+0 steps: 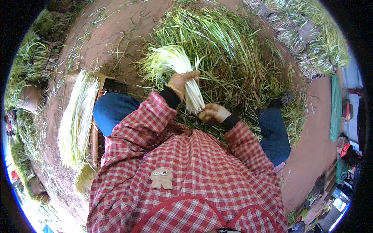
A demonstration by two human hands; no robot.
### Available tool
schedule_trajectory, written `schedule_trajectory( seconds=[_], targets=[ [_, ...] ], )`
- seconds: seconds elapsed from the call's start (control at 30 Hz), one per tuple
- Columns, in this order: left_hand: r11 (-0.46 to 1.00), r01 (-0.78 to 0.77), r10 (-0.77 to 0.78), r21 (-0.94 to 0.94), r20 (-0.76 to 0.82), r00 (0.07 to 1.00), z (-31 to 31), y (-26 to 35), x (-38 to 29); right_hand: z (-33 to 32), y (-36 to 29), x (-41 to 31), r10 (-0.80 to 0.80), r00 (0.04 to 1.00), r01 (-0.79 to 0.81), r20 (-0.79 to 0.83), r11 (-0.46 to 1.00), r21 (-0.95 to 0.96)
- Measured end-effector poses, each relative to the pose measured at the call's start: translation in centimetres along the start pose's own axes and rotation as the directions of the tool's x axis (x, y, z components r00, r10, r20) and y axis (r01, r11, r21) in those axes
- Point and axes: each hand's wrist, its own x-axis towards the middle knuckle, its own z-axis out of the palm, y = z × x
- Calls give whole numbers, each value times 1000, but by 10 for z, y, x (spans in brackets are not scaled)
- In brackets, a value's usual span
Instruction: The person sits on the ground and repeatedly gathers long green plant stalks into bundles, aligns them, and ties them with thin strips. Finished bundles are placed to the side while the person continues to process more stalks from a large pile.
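My left hand [179,83] is closed around the middle of a bundle of pale yellow-green leafy stalks [174,58], its leafy tops fanning to the upper left. At the bundle's white lower ends is my right hand [212,113], fingers curled; whether it pinches any stalks cannot be made out. Beyond both hands spreads a large heap of long green leafy stalks [221,49], browner towards its near side. To the left of my bent knee, a thick layer of similar pale stalks [78,119] lies lengthwise on a low support.
Bundled greens [309,38] are piled at the upper right, with more bundles [38,58] along the left edge. Loose leaves are scattered over the brown floor [317,116]. A dark crate [115,86] stands by my left knee. A green sheet [335,107] hangs or lies at the right.
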Motion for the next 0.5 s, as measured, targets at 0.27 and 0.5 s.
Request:
schedule_trajectory(
  seconds=[0.27,0.5],
  targets=[
    [987,140,-135,-82,72,988,-11,-16,-22,7,5,22,-548,812,497,-202,830,-252],
    [984,116,-85,-136,212,974,-10,-11,-22,29,83,48,-179,979,182,-93,983,27]
  ],
)
